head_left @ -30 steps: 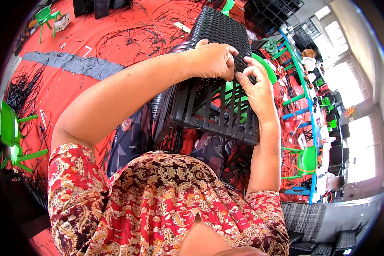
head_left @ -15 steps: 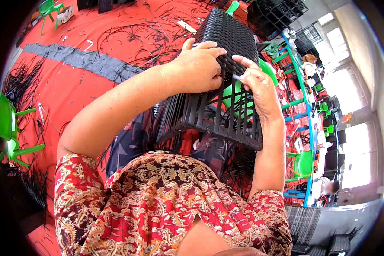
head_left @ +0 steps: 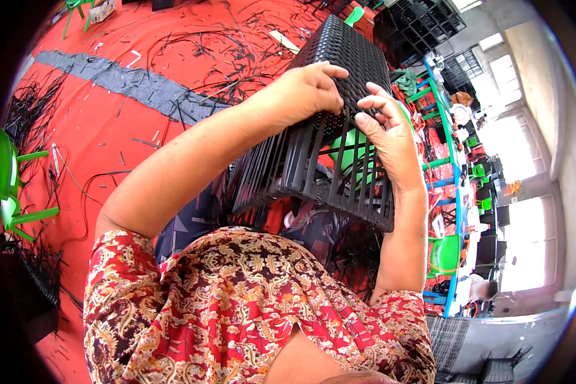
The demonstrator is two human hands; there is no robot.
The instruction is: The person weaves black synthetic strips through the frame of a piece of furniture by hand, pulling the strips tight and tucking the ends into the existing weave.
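A black basket-like piece (head_left: 347, 48) stands before me, its upper part closely woven. Below the weave, flat black upright strips (head_left: 313, 169) run down to a black frame edge. My left hand (head_left: 313, 93) is at the lower edge of the weave, fingertips closed on a black strip there; what lies under the fingers is partly hidden. My right hand (head_left: 390, 131) is to the right of it, close against the strips. Its fingers are bent and apart, with the thumb toward my left hand and nothing visible held between them.
Loose black strips (head_left: 201, 51) litter the red floor covering (head_left: 109, 150), crossed by a grey band (head_left: 118, 83). Green chairs stand at the left (head_left: 6, 169) and right (head_left: 445, 256). A blue and green rack (head_left: 454, 185) runs along the right. Dark woven pieces (head_left: 416, 29) are stacked at the back.
My left hand has moved slightly right, its fingers now down at the weave. The white, thin bits seen at both hands before are out of sight. My right hand's fingers have bent and loosened.
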